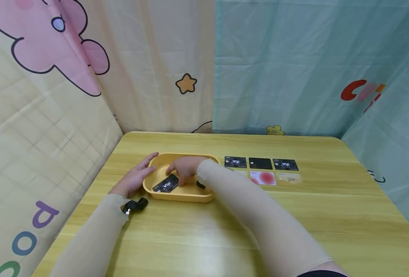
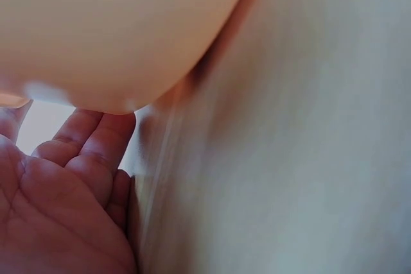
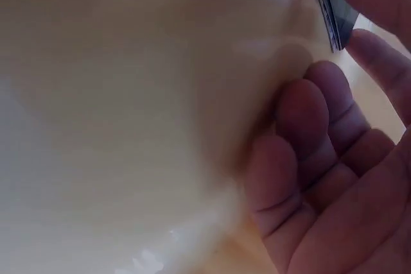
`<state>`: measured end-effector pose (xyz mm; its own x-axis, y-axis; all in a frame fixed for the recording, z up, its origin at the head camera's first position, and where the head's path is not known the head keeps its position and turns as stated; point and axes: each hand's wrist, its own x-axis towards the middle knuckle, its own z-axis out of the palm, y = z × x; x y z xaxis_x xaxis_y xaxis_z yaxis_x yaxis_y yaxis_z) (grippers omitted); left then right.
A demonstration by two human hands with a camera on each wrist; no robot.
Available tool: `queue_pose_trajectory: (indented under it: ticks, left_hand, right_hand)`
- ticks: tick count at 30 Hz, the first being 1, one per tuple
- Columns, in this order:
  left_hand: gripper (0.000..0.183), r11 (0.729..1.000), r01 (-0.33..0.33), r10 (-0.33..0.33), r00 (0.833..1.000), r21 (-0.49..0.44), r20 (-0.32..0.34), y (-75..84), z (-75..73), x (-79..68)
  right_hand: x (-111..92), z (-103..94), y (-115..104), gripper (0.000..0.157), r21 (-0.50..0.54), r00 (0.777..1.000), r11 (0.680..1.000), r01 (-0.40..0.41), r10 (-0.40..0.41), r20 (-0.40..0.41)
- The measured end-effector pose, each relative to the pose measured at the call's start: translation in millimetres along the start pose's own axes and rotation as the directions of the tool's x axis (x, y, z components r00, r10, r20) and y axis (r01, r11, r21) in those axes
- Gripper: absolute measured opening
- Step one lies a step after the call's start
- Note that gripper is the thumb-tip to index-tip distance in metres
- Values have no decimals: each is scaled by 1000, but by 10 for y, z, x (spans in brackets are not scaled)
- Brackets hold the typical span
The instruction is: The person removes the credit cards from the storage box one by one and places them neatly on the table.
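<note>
A yellow plastic basket [image 1: 180,198] stands on the table. My left hand [image 1: 133,179] holds its left end, thumb over the rim and fingers along the outside; in the left wrist view the fingers [image 2: 109,139] touch the basket's outer wall [image 2: 122,43]. Inside the basket, a black VIP card [image 1: 166,184] lies slanted on top. My right hand [image 1: 187,167] reaches in from above, with thumb and index finger at two edges of the card's right end. The right wrist view shows a thin stack of cards [image 3: 338,14] between them, and the other fingers curled.
Right of the basket, cards lie flat in two rows. The back row has dark cards, including a black card [image 1: 260,163] and a VIP card [image 1: 285,164]. In front are a pink-and-red card [image 1: 263,178] and a pale yellow card [image 1: 289,178]. Patterned curtains [image 1: 280,69] surround the table.
</note>
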<state>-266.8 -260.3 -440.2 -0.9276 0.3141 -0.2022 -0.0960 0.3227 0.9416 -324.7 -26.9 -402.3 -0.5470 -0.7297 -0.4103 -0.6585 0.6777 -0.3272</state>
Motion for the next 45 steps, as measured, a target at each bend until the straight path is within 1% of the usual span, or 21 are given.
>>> queue_pose_trajectory:
  ticks: [2,7,15,25,33,40,45]
  left_hand:
    - [61,1000,5,-5,1000,-3,-1,-13,5,-6]
    - [62,1000,8,-8,1000,-17,5,-20,18,-14]
    - [61,1000,3,-3,1000,-7,2,-12,17,2]
    - [62,1000,14,-14,1000,-12,3,-9,20,-5]
    - [62,1000,22,-22,1000,-1,-5,1,31,-15]
    - [62,999,22,-21,1000,-23,5,-11,24,-12]
    - [62,999,21,-21,1000,-36,9,-8,20,-13]
  right_hand:
    - [2,22,-9,68,-32,1000,999,3,-4,-16]
    - [14,39,-25,63,-72,999,997,5,-8,-36]
    - [-5,48,-13,62,-57,999,998,-9,6,-39]
    - [-3,52,-3,61,-58,999,998,10,-13,-42]
    - [-12,54,-12,61,-41,999,999,4,-6,-38]
    - [3,58,-9,61,-44,999,999,1,-3,-43]
    - [24,55,-16,61,-69,999,998,3,-6,-47]
